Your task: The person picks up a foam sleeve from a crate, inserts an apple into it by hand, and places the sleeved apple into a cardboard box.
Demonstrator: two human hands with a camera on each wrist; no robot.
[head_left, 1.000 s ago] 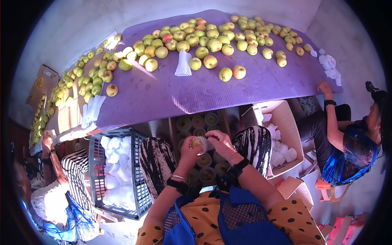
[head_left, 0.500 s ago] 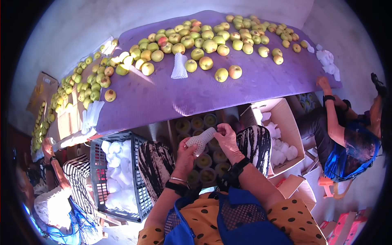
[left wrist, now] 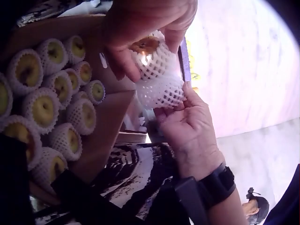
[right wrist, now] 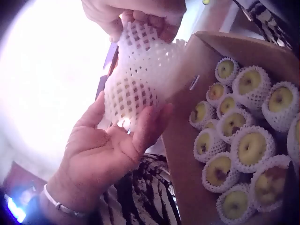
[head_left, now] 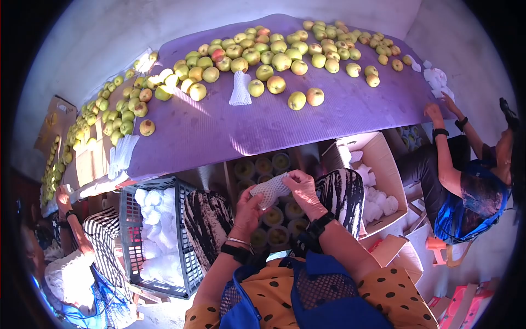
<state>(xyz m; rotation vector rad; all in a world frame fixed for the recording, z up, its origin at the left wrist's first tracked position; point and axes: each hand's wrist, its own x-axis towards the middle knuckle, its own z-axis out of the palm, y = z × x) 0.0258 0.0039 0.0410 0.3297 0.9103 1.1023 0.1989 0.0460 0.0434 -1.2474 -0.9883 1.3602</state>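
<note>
Left hand (head_left: 247,211) cups an apple (left wrist: 145,45) inside its foam net (head_left: 268,193), right hand (head_left: 305,192) pinches the loose end at about 2 o'clock. Looks like the palm takes the weight while the pinch controls the net. Box (right wrist: 180,154) sits right below.

Apples (head_left: 281,62), loose: strewn across purple worktop (head_left: 208,131), twelve o'clock. Foam sleeve (head_left: 269,192), white: held by left hand (head_left: 247,213) and right hand (head_left: 304,193), centre. Dark crate (head_left: 131,233): set at eight o'clock.
</note>
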